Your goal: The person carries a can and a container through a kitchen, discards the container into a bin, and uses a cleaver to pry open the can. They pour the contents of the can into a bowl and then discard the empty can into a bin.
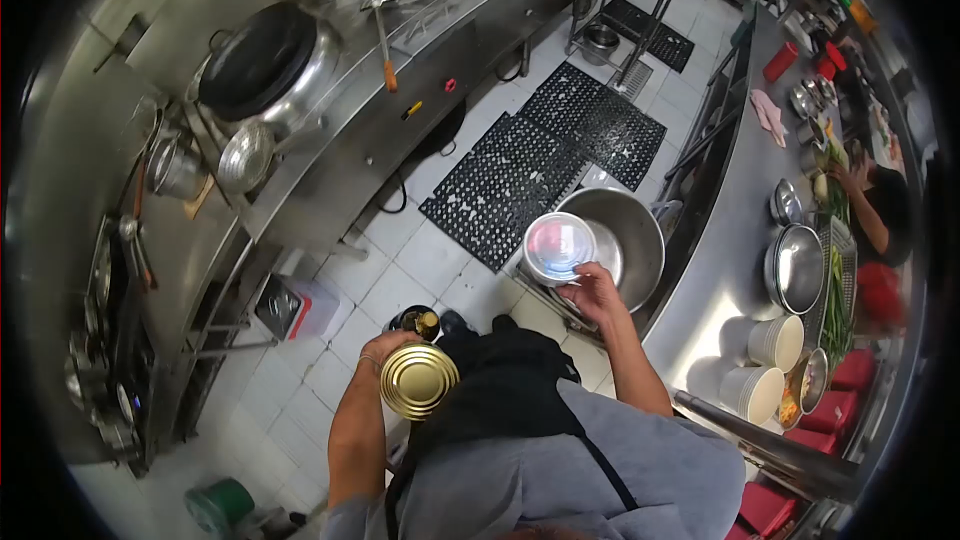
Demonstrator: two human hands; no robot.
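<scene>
My left hand (388, 344) is wrapped round the side of a large tin can (420, 381), whose gold ringed end faces up. My right hand (595, 297) grips the edge of a round container (559, 248) with a shiny, clear-looking lid. That container is above the left rim of a big steel pot (640, 250), overlapping it in view. Below my left hand, near my feet, a dark round bin (414, 321) holds something gold-coloured.
Black perforated mats (510, 180) lie on the tiled floor ahead. Steel counter (700, 290) at right bears stacked white tubs (752, 393) and metal bowls (799, 268). Another person (880, 205) works beyond it. A stove counter (340, 110) with a wok lines the left.
</scene>
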